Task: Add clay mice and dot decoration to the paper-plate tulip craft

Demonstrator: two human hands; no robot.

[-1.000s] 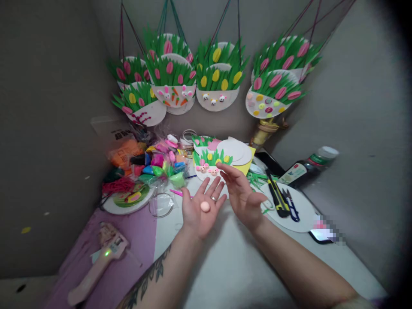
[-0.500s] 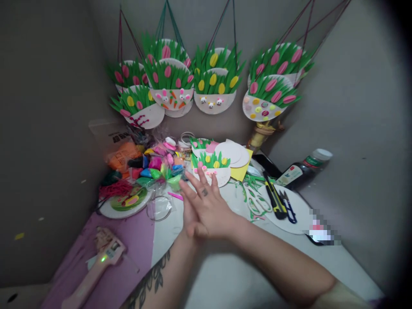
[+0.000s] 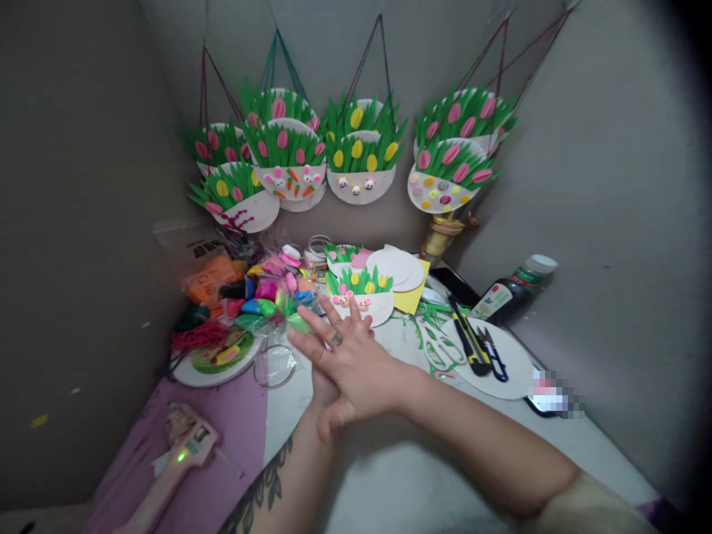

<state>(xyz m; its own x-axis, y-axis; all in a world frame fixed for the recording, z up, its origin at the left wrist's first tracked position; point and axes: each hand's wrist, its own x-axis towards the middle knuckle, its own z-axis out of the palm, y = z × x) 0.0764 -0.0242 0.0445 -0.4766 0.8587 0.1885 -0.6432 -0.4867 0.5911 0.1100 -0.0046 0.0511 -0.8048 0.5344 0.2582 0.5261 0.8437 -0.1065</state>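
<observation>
My right hand lies across my left hand, palm against palm, above the table. The right fingers are spread and hold nothing. Most of my left hand is hidden beneath; what shows looks flat, with nothing in it. Just beyond the fingertips stands a small paper-plate basket with green paper grass, tulips and pink animal faces. Left of the hands are a clear round ring or lid and bags of coloured modelling clay. White-handled scissors lie to the right among green paper scraps.
Finished paper-plate baskets hang on the wall by strings. A pink glue gun with a green light lies at left. At right, a paper plate bears a box cutter and thread snips. A dark bottle leans near the wall.
The view has tilted slightly, so the wall baskets sit lower. My hands stay together; the right one has slid a little over the left, its fingers spread wider.
</observation>
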